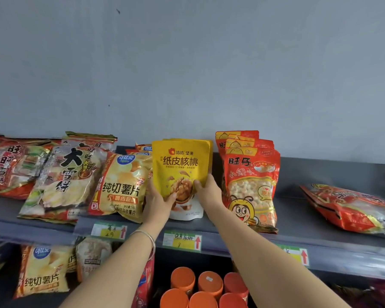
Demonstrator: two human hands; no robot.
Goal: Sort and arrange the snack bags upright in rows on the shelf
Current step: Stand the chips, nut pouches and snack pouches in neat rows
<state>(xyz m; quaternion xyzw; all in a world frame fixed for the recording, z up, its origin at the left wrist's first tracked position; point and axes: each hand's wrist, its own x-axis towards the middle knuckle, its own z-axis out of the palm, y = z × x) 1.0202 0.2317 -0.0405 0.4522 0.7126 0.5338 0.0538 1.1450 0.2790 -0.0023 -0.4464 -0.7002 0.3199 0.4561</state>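
Shelf (298,203) first: grey, with a plain wall behind it, and it's only partly sorted as far as I can judge. The big rice cracker bags (62,178) on the left are slumped back and overlapping, and the chip bag (120,185) next to them leans the same way. The red bags (251,185) to the right of the middle already stand in a neat row front to back, but one more red bag (351,207) lies flat well off to the right. The yellow walnut bag (180,167) sits between the chips and the red row, upright, at the front of a few more yellow ones tucked behind it. Left hand (157,203) grips its lower left edge and right hand (208,192) grips the lower right, thumbs on the front, fingers wrapped round the back. The bottom looks like it's touching the shelf, or close to it. To do this bit well I'd flatten the base gusset so the bag stands by itself, press it lightly back against the ones behind, and line it up over its price label (182,240). Watch the left side, since the chip bag is touching it there and could flop into the gap once you let go.
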